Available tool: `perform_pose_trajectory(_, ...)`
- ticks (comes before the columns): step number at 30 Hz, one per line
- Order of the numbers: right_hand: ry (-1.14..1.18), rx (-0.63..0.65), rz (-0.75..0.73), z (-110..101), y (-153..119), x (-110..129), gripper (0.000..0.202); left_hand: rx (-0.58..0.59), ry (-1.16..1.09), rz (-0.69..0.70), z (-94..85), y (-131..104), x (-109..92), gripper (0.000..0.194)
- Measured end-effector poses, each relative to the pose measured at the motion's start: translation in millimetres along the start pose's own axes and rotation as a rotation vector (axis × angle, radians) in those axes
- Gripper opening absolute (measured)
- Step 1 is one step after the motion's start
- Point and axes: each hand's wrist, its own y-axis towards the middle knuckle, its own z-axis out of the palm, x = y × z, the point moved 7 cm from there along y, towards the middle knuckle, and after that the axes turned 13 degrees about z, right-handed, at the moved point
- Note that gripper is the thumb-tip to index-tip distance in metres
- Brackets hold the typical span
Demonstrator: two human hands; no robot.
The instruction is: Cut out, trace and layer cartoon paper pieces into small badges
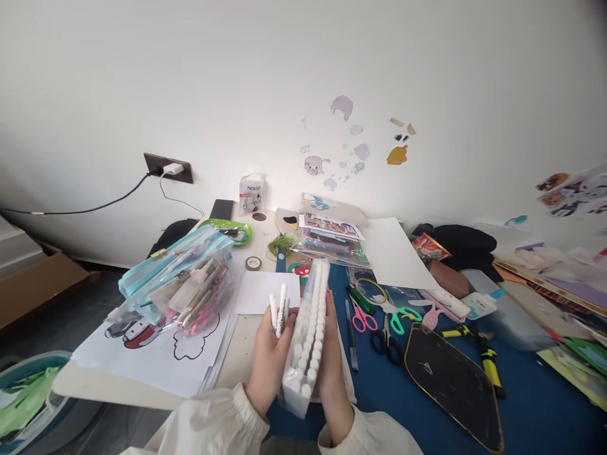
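A clear plastic box of white-capped markers is held on end over the front of the table, its rows of round caps facing up. My right hand is closed along the box's right side. Several loose white markers stick up from the closed fingers of my left hand, which rests against the box's left side. Behind my left hand lies a blank white sheet. The fingers behind the box are partly hidden.
Pink scissors, black scissors, a black board and yellow-handled pliers lie on the right. Stuffed pencil pouches sit on printed sheets at left. A roll of tape lies behind. A bin stands front left.
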Motion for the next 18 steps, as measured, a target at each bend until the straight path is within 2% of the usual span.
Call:
perform_pose_trajectory(3, 0.102, -0.094, 0.028, -11, 6, 16, 0.052, -0.009, -0.035, 0.023, 3.0, 13, -8, 0.025)
perform_pose_trajectory(6, 0.155, -0.076, -0.122, -17, 21, 51, 0.045, -0.019, -0.064, 0.055, 10.6, 30, -17, 0.026)
perform_pose_trajectory(10, -0.012, -0.024, -0.249, -20, 48, 89, 0.036, -0.021, -0.117, 0.086, 22.6, 48, -25, 0.025)
perform_pose_trajectory(14, -0.182, 0.146, -0.221, -12, 70, 100, 0.03, -0.014, -0.232, 0.096, 30.0, 58, -28, 0.029)
perform_pose_trajectory(16, -0.151, 0.22, -0.207, -10, 74, 99, 0.029, -0.01, -0.312, 0.054, 32.8, 60, -24, 0.038)
perform_pose_trajectory(18, -0.088, 0.22, -0.212, -11, 75, 97, 0.034, -0.003, -0.403, -0.021, 36.2, 63, -19, 0.039)
